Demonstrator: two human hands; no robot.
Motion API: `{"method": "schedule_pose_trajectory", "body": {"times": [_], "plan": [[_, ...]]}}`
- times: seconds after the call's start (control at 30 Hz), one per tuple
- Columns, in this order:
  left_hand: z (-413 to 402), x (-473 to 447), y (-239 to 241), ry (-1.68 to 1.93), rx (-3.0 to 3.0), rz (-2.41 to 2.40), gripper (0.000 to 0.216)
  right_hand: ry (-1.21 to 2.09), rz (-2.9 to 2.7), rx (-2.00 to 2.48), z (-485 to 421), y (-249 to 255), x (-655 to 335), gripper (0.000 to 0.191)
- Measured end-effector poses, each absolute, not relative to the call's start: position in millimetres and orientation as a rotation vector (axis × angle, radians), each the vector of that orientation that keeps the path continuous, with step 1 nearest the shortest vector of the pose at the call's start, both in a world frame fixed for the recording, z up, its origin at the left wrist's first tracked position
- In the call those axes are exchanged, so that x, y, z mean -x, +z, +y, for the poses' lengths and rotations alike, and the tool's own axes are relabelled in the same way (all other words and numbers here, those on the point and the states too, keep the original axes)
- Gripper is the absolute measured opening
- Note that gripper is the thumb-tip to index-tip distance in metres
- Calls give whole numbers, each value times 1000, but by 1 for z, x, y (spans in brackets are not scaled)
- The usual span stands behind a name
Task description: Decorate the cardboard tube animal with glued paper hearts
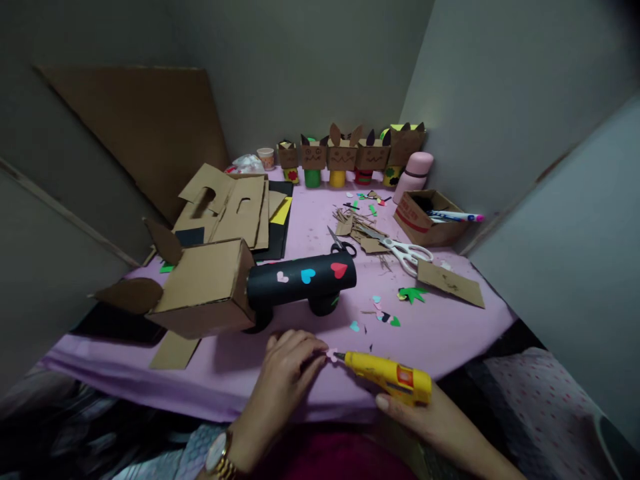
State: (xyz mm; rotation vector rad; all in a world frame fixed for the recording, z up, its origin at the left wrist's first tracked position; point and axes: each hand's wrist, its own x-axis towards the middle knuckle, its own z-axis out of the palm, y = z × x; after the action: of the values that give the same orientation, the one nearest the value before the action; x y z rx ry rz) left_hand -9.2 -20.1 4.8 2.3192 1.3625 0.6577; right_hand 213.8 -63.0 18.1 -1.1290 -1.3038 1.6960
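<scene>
My right hand (410,415) is closed round the handle of a yellow hot glue gun (387,375), its nozzle pointing left. The nozzle tip meets a small pink paper cutout (332,355), which my left hand (293,363) pinches between thumb and fingers. Beyond my hands lies a black tube body (293,280) with pink, blue and red paper hearts on it and black stubs beneath. Its left end joins a cardboard box head (205,280) with two brown ears. Loose paper hearts (385,317) and a green paper piece (413,294) lie right of the tube.
Black-handled scissors (343,245) and white-handled scissors (406,253) lie among cardboard scraps (363,230). Behind them stand several cardboard animal figures (343,157) and a pink bottle (415,175). A box of pens (425,223) is at right, folded cardboard (235,207) at left.
</scene>
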Motion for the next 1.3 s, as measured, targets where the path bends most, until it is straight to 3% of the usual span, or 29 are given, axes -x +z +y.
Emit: {"method": "schedule_pose_trajectory", "body": {"times": [0.6,0.97,1.3], "plan": [[-19,8,4,728,-2248,1340,11,1692,-1292,1173,-64,22,-211,39],[4,3,8,987,-1426,1456,16,1621,-1293,1241,-61,12,-213,40],[16,-1,10,994,-1336,1489,19,1648,-1227,1243,-63,10,-215,37]]}}
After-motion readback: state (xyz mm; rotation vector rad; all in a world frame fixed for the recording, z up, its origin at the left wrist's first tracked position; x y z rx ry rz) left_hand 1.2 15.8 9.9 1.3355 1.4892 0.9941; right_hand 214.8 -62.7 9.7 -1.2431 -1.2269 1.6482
